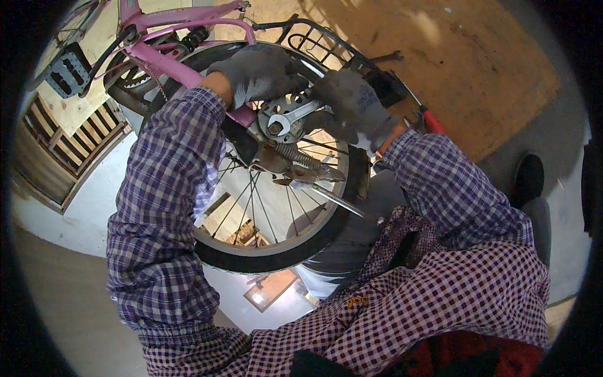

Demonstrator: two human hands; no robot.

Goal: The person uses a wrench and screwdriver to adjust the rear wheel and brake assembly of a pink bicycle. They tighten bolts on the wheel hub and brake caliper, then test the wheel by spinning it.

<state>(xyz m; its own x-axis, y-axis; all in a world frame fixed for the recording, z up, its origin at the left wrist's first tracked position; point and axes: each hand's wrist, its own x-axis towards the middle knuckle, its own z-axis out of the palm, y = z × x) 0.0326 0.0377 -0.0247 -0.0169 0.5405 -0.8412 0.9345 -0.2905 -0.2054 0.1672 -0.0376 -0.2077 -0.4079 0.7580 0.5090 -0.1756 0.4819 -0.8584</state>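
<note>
A brown board (483, 81) lies on the grey floor (568, 257).

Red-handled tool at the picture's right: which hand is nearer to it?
Right. The right hand is just left of the red-handled tool; the left hand is farther left, beyond the right one.

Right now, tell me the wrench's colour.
The wrench is silver-grey, showing best in the head view.

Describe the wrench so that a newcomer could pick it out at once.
Find the large spoked bicycle wheel beside the pink frame. Near its middle, the silver wrench slants up to the gloved right hand. Unlike the slim metal rod lower down, it has a flat shaft and a broad, forked head.
</note>
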